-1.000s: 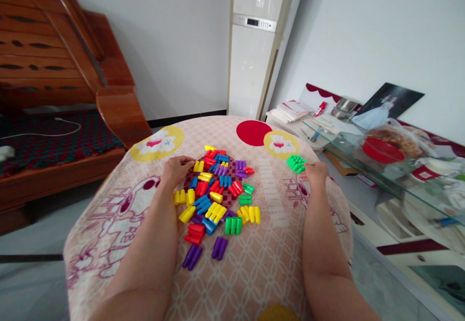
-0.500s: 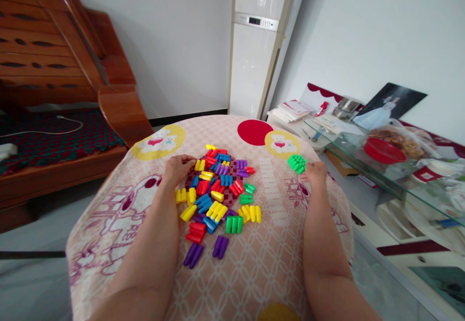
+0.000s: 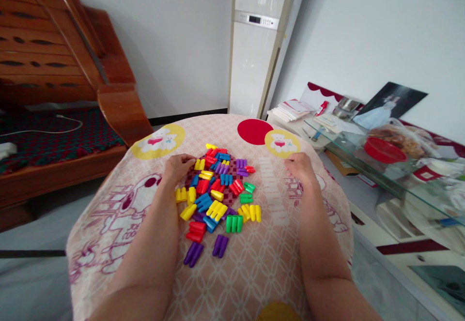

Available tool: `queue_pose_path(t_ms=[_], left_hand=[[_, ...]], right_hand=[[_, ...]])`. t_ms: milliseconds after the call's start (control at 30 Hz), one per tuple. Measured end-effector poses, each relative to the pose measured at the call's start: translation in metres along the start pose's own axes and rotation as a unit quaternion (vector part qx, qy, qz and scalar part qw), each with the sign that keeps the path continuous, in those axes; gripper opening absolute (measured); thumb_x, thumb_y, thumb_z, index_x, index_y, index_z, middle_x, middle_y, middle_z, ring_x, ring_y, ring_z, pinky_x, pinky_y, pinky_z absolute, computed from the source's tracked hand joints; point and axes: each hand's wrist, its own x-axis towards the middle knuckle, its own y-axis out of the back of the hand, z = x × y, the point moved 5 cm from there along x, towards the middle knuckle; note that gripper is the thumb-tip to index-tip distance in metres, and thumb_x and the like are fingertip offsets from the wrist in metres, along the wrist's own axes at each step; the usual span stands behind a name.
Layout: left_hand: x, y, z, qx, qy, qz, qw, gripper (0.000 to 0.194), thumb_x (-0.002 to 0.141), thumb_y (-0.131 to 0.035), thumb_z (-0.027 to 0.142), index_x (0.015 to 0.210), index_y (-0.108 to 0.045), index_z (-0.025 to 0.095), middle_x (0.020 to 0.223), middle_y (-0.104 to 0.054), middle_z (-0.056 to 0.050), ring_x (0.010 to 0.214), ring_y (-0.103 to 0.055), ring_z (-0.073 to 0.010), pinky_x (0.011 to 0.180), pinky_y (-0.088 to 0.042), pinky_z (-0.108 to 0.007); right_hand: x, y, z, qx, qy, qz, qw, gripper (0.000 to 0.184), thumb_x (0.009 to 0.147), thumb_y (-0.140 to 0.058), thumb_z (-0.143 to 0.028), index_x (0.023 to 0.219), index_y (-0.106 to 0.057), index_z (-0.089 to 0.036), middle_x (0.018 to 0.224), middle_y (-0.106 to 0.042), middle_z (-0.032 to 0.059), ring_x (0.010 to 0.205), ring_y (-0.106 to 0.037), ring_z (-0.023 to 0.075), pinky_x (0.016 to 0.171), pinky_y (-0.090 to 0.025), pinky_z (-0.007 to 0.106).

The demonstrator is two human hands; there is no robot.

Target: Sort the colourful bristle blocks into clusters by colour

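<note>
Bullet-shaped plastic blocks, joined side by side in short rows, lie in a loose pile in the middle of the round table. My left hand [image 3: 178, 167] rests at the pile's left edge, fingers drawn together, its tips beside a yellow block [image 3: 199, 164]; whether they touch it I cannot tell. To the right, apart from the pile, my right hand [image 3: 301, 167] is low over the tablecloth with curled fingers. It covers the spot where green blocks lay, and none of those show now. Nearest my body are purple blocks [image 3: 220, 246]; green blocks [image 3: 234, 223] lie at the right side.
A patterned cloth [image 3: 265, 272] covers the table. On the left stands a wooden bench [image 3: 119, 110]. A glass-topped cabinet [image 3: 366, 166] on the right holds papers, a red bowl [image 3: 385, 150] and bags. Behind the table is a tall white air conditioner [image 3: 252, 64].
My right hand has shifted left and slightly away from me, over the cluster of green blocks, which is now hidden. My left hand and the pile look the same.
</note>
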Motion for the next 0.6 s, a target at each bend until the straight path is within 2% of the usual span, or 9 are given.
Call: queue_pose_path(t_ms=[67,133,200,267,367,467,533,600], left_hand=[[-0.001,0.001,0.001,0.001,0.003,0.0,1.0,0.034,0.075,-0.057,0.036,0.095,-0.077,0.018,0.081,-0.077,-0.005,0.07,-0.067,-0.019,0.061,-0.047,-0.023],[-0.001,0.002,0.002,0.006,0.005,0.002,1.0,0.034,0.074,-0.057,0.036,0.094,-0.077,0.018,0.079,-0.076,-0.005,0.071,-0.067,-0.0193,0.061,-0.047,-0.023],[-0.002,0.003,0.003,0.005,0.005,0.004,1.0,0.034,0.074,-0.058,0.037,0.094,-0.077,0.018,0.078,-0.076,-0.005,0.071,-0.067,-0.0195,0.06,-0.047,-0.023],[-0.003,0.003,0.003,0.002,0.003,0.003,1.0,0.034,0.073,-0.057,0.037,0.094,-0.077,0.018,0.078,-0.076,-0.005,0.071,-0.067,-0.0194,0.06,-0.047,-0.023],[-0.002,0.002,0.002,-0.001,0.003,0.002,1.0,0.034,0.073,-0.058,0.036,0.094,-0.077,0.018,0.078,-0.076,-0.005,0.07,-0.066,-0.019,0.06,-0.047,-0.023],[0.0,0.001,0.001,-0.003,0.003,0.002,1.0,0.035,0.073,-0.057,0.036,0.095,-0.077,0.016,0.079,-0.076,-0.006,0.069,-0.066,-0.0186,0.059,-0.046,-0.023],[0.0,0.002,0.002,0.002,0.0,0.002,1.0,0.034,0.074,-0.057,0.035,0.095,-0.077,0.016,0.078,-0.076,-0.006,0.069,-0.066,-0.0186,0.059,-0.046,-0.023],[-0.001,0.002,0.003,0.008,0.0,0.003,1.0,0.032,0.074,-0.057,0.034,0.093,-0.077,0.017,0.076,-0.075,-0.006,0.068,-0.066,-0.0188,0.058,-0.045,-0.023]], right_hand=[[-0.014,-0.021,-0.041,-0.007,0.094,-0.093,0.991,0.022,0.083,-0.057,-0.023,0.077,-0.074,-0.011,0.059,-0.067,0.0061,0.056,-0.064,0.0159,0.052,-0.043,0.02],[-0.03,-0.044,-0.076,-0.056,0.181,-0.164,0.968,0.016,0.079,-0.06,-0.019,0.077,-0.074,-0.011,0.062,-0.069,0.0057,0.06,-0.065,0.0157,0.056,-0.042,0.02],[-0.044,-0.064,-0.099,-0.134,0.241,-0.187,0.943,0.01,0.073,-0.066,-0.014,0.075,-0.075,-0.012,0.072,-0.073,0.0084,0.072,-0.067,0.018,0.062,-0.042,0.021],[-0.052,-0.078,-0.111,-0.191,0.27,-0.184,0.926,0.013,0.071,-0.068,-0.014,0.081,-0.076,-0.013,0.086,-0.075,0.0118,0.084,-0.067,0.0206,0.067,-0.043,0.022],[-0.054,-0.085,-0.113,-0.202,0.29,-0.185,0.917,0.019,0.072,-0.07,-0.016,0.09,-0.076,-0.015,0.093,-0.075,0.0117,0.09,-0.066,0.0208,0.069,-0.042,0.023],[-0.045,-0.077,-0.102,-0.159,0.279,-0.183,0.929,0.014,0.074,-0.069,-0.017,0.085,-0.077,-0.015,0.086,-0.075,0.0086,0.082,-0.066,0.0179,0.066,-0.04,0.022],[-0.032,-0.063,-0.088,-0.122,0.247,-0.146,0.95,0.013,0.078,-0.064,-0.018,0.079,-0.076,-0.014,0.079,-0.074,0.0077,0.076,-0.065,0.0162,0.063,-0.038,0.021],[-0.017,-0.046,-0.066,-0.094,0.199,-0.084,0.972,0.019,0.082,-0.058,-0.019,0.077,-0.075,-0.013,0.074,-0.072,0.0072,0.071,-0.063,0.0152,0.061,-0.038,0.021]])
